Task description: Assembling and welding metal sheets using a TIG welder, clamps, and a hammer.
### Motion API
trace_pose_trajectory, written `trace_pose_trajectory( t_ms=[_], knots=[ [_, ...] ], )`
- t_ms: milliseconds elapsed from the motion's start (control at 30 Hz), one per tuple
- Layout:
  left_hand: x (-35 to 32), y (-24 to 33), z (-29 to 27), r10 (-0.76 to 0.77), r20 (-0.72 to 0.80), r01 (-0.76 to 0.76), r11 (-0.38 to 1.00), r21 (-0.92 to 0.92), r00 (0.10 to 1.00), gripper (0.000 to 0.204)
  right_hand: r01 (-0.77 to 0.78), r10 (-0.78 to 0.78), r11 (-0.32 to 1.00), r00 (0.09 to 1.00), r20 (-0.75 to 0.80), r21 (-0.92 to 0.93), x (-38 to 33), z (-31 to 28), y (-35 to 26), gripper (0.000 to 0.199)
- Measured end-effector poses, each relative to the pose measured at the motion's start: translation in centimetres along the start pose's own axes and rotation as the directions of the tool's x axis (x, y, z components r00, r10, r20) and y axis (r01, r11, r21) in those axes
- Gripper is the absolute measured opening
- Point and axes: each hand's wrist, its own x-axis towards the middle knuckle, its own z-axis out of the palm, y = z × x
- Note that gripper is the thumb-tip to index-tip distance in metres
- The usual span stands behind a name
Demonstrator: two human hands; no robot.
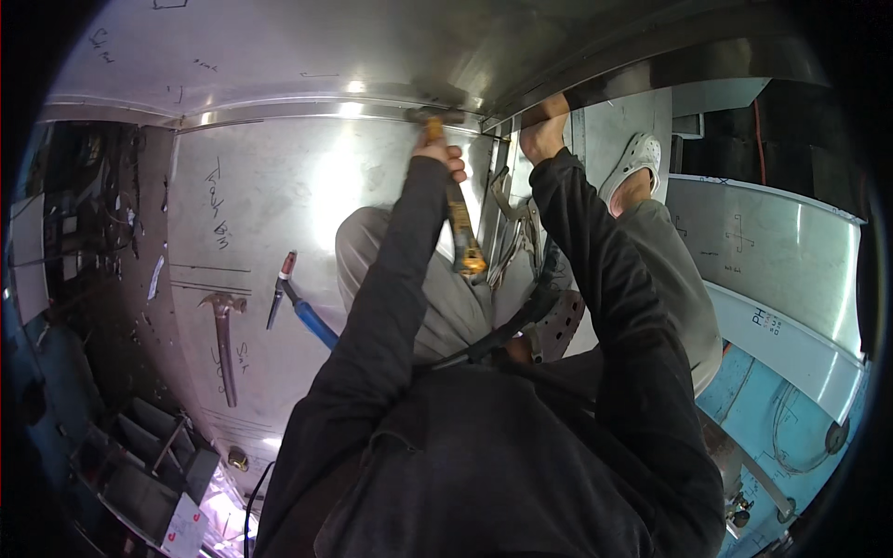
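My left hand is closed round the yellow-and-black handle of a hammer, close to its head. The hammer's dark head lies against the seam where the flat steel sheet meets the upright steel panel. To the right of that corner, my right hand rests against the lower edge of the steel panel; its fingers are mostly hidden. Locking clamps sit between my forearms, beside the corner.
A claw hammer and a welding torch with a blue hose lie on the sheet at left. A dark divided bin stands lower left. Bent steel panels rest on a blue surface at right. My white clog is beyond my right forearm.
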Motion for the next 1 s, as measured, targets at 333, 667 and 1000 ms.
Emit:
trace_pose_trajectory(
  t_ms=[333,667,1000],
  knots=[
    [-1.9,-0.5,1.7,0.036,-0.06,-0.032,0.997,0.071,0.998,0.027,-0.054,0.054,0.999,0.999,0.007,-0.002,-0.2,-0.4,0.2,0.051],
    [-1.5,0.0,0.2,-0.07,0.066,0.054,0.974,0.218,0.995,0.028,0.003,-0.001,0.999,0.999,0.05,-0.046,-1.5,1.5,-1.3,0.016],
    [1.7,1.0,-2.7,-0.03,0.021,0.03,0.999,-0.015,0.999,0.016,-0.016,0.027,0.993,0.995,0.094,-0.116,0.1,-0.7,-0.3,0.053]
  ],
)
